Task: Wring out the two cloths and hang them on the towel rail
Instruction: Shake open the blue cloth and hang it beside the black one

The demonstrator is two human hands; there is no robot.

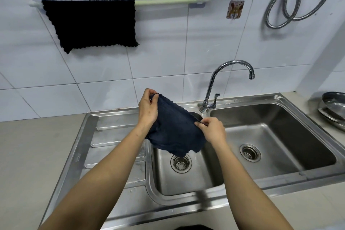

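Observation:
A dark blue cloth (175,130) is stretched between my hands over the small left sink basin (186,179). My left hand (148,108) pinches its upper left corner. My right hand (212,129) pinches its right edge, lower than the left. The cloth's bottom edge hangs just above the drain. A second, black cloth (91,24) hangs spread over the left part of the pale green towel rail (171,1) on the tiled wall. The rail's right part is bare.
A chrome tap (220,84) rises behind the sink, its spout over the large right basin (276,136). A drainboard (112,142) lies left of the basins. Steel bowls (334,108) sit at far right. A metal hose (291,0) and a wall hook (234,9) hang above.

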